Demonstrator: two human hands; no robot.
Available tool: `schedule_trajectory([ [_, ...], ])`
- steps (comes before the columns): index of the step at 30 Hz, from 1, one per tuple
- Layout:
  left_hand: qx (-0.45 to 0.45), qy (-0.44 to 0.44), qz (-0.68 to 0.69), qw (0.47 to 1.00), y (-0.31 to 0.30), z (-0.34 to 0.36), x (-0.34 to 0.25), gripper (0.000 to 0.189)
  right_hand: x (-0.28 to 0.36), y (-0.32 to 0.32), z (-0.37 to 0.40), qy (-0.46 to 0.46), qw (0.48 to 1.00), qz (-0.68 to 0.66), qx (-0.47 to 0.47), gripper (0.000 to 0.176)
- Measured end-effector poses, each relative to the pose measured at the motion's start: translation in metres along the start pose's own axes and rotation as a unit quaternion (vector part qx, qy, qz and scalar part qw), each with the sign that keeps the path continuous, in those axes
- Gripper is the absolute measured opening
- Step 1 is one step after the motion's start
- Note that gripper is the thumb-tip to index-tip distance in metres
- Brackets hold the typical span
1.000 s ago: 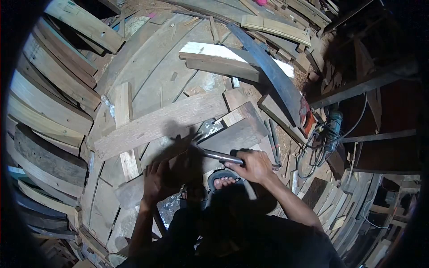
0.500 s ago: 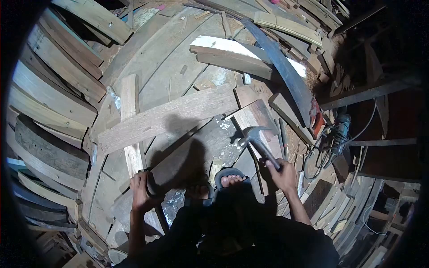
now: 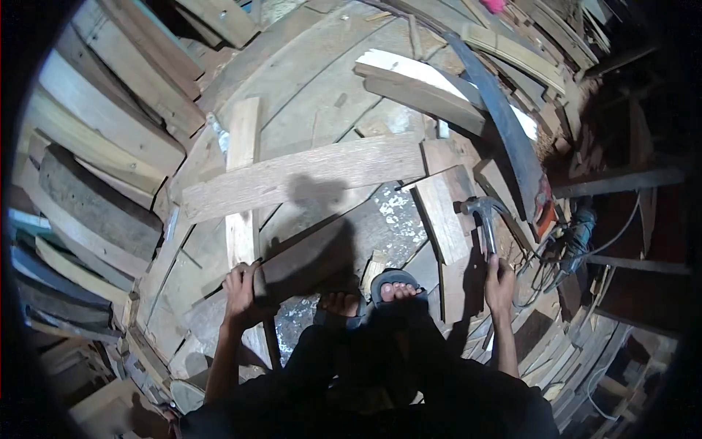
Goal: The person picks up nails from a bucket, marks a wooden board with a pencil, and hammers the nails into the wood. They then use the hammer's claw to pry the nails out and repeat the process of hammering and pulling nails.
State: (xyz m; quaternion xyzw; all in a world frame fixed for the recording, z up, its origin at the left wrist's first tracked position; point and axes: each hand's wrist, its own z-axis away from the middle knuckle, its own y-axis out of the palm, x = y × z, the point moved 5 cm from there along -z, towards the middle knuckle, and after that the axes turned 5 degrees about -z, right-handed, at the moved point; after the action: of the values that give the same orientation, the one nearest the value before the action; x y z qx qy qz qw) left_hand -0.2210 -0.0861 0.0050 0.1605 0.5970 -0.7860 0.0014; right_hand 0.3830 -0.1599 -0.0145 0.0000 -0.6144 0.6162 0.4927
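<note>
My right hand [image 3: 500, 287] is closed round the handle of a claw hammer [image 3: 483, 216], whose metal head sits just right of a short light wooden block [image 3: 442, 219]. My left hand [image 3: 240, 289] grips the light wooden plank [image 3: 242, 238] near its lower part, fingers curled over it. Across that plank lies a wide wooden board [image 3: 307, 175], its right end close to a brown wood piece [image 3: 441, 155]. My sandalled feet [image 3: 397, 287] are between the two hands, with a small wood offcut [image 3: 374, 269] beside them.
Curved timbers [image 3: 110, 110] are stacked along the left. A handsaw [image 3: 504, 117] with a red handle leans over boards at right. A corded power tool [image 3: 579, 234] lies beyond the hammer, near scrap wood [image 3: 578, 351]. White-edged timber [image 3: 424, 77] lies at the back.
The hammer has swung away from above the light block to its right side, its handle now more upright. My left hand stays on the plank. The whole view has shifted.
</note>
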Motion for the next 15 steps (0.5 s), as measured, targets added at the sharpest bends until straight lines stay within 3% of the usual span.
schedule_trajectory([
  [2,0.029,-0.027,-0.006,0.999,0.003,-0.005,-0.003,0.135,0.017,-0.005,0.0,0.008,0.999,0.041,0.016,0.055],
  [5,0.018,-0.015,0.017,1.0,-0.011,-0.027,-0.032,0.137,0.047,-0.003,-0.006,-0.011,0.995,0.091,0.049,0.051],
  [9,0.013,0.06,0.045,0.997,0.014,-0.054,-0.049,0.129,0.072,0.012,-0.018,-0.105,0.994,0.021,0.035,0.047],
  [10,0.015,0.064,0.031,0.997,0.019,-0.058,-0.058,0.127,0.074,0.017,-0.022,-0.08,0.994,0.007,0.07,0.046],
  [15,-0.013,0.088,0.02,0.996,0.03,-0.065,-0.079,0.118,0.066,0.033,-0.031,-0.105,0.993,0.05,0.025,0.045],
])
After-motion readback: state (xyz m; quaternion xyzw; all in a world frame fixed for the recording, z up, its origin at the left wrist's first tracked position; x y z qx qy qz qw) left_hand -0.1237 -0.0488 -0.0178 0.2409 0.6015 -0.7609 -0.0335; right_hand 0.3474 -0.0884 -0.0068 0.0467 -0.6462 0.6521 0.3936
